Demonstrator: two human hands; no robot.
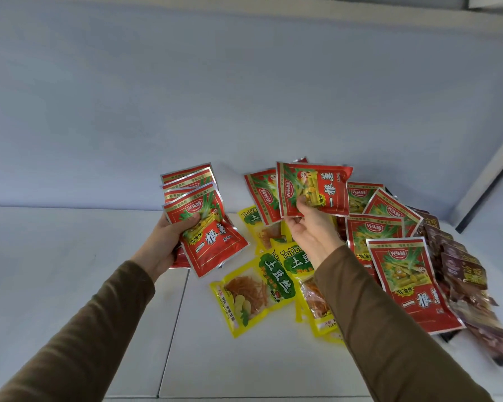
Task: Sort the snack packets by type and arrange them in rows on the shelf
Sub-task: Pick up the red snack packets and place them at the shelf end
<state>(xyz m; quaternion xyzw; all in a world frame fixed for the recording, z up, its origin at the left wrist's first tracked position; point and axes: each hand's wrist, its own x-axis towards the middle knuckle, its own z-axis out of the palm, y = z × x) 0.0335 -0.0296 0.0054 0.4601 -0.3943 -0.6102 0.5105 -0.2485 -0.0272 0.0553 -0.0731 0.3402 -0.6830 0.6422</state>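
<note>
A fanned stack of red packets (204, 216) is gripped in the left hand (163, 242) above the white shelf (70, 285), one red packet (314, 190) is pinched by the right hand (311, 227), and yellow packets (253, 291) and brown packets (459, 265) are heaped beneath.

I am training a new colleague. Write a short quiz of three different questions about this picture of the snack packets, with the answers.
1. True or false: the left hand grips a stack of red foil snack packets.
2. Which packets lie on the white shelf directly under the right forearm? A) yellow plastic snack packets B) dark brown snack packets C) blue packets
3. Fill in: the right hand pinches one red foil packet by its ____ edge.

Key: 1 true; 2 A; 3 lower.
</note>
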